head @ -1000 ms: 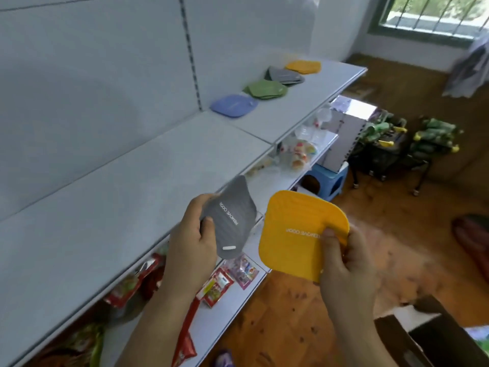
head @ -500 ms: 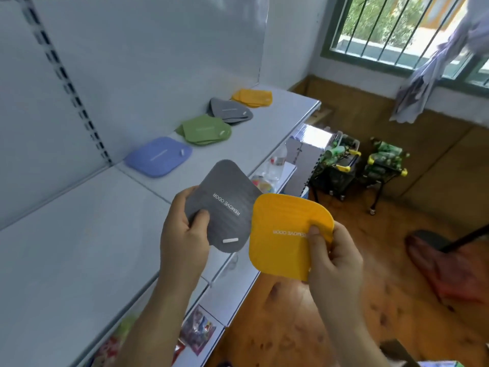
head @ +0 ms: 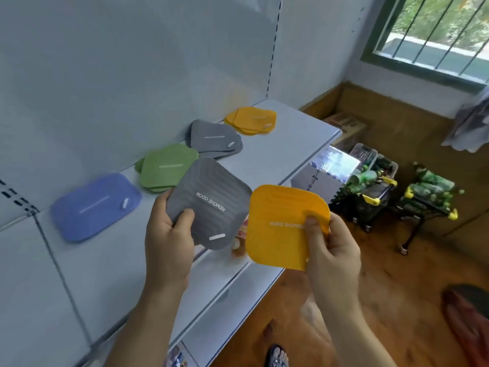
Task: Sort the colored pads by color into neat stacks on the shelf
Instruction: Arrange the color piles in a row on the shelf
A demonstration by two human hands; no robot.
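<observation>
Two pads held up, the shelf stacks now closer in view

The left hand [head: 169, 242] pinches a grey pad [head: 209, 205] and the right hand [head: 332, 250] pinches a yellow pad [head: 280, 229], as before, above the shelf [head: 277, 160] edge. The blue pad [head: 95, 205], green stack [head: 166, 172], grey stack [head: 214, 139] and yellow stack [head: 251, 120] sit nearer than half a second ago, and the two held pads stand slightly further apart.

Held pads: ribbed grey pad [head: 209, 205], yellow pad [head: 280, 231]; blue pad [head: 95, 205] on shelf.

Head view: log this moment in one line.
left hand: holds grey ribbed pad | right hand: holds yellow ribbed pad | white shelf: blue, green, grey, yellow piles
</observation>
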